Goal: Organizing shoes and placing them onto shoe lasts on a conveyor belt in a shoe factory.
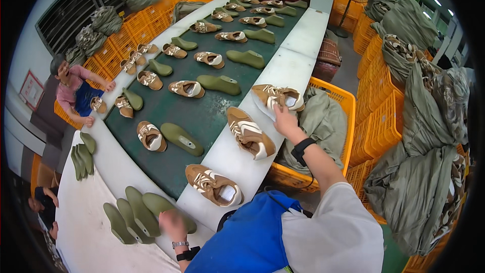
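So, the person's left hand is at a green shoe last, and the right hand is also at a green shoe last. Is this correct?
Not fully: the head view shows the right hand at a brown-and-white shoe, not a last. The left hand is indeed at a green shoe last.

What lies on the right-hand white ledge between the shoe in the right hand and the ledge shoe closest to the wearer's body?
One brown-and-white shoe, resting on the ledge; the head view shows it.
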A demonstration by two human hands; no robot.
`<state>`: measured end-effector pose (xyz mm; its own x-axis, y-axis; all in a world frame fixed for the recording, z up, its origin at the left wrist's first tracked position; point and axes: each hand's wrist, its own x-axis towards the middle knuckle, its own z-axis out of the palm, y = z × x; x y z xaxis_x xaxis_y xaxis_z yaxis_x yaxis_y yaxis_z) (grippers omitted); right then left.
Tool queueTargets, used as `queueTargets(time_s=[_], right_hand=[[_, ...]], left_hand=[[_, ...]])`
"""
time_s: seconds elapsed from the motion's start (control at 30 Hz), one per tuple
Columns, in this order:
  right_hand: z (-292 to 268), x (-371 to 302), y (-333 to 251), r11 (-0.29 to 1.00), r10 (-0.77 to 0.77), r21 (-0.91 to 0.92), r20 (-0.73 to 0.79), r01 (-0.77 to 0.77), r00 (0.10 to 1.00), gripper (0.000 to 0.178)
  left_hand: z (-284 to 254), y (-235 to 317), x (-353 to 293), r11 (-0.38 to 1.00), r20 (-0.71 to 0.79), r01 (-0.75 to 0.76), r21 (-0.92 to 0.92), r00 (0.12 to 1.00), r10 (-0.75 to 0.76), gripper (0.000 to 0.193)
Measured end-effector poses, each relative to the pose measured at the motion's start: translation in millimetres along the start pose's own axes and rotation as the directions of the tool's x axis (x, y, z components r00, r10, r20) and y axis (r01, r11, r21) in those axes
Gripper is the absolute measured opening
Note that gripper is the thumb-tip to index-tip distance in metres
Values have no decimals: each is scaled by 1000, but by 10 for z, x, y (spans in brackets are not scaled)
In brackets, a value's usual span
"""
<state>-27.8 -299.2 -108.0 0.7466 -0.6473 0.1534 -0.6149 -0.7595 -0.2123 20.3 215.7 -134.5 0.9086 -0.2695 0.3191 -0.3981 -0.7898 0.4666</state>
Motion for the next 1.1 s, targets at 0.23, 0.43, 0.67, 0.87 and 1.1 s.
queueTargets(time_s=[0.23, 0.43, 0.67, 0.87, 1.1], right_hand=[[179, -326, -565, 836, -537, 153, 32, 527, 843, 19], [80, -535, -728, 506, -821, 580, 97, 638, 562, 38], [-93, 334, -117, 928, -237, 294, -11, 229, 972, 32], [39, 574, 828, 973, 50, -231, 263, 13, 963, 20], [-337, 450, 176, 997, -56, 77, 759, -4, 648, 20]], left_hand=[[14, -31, 4, 1000, -8, -4, 28, 1000, 4, 16], [-2, -20, 2, 1000, -5, 0, 23, 1000, 0, 16], [6, -20, -14, 1000, -15, -6, 12, 1000, 6, 16], [3, -24, -3, 1000, -17, 11, 4, 1000, -11, 15], [0, 7, 46, 999, 8, -38, 16, 999, 38, 14]])
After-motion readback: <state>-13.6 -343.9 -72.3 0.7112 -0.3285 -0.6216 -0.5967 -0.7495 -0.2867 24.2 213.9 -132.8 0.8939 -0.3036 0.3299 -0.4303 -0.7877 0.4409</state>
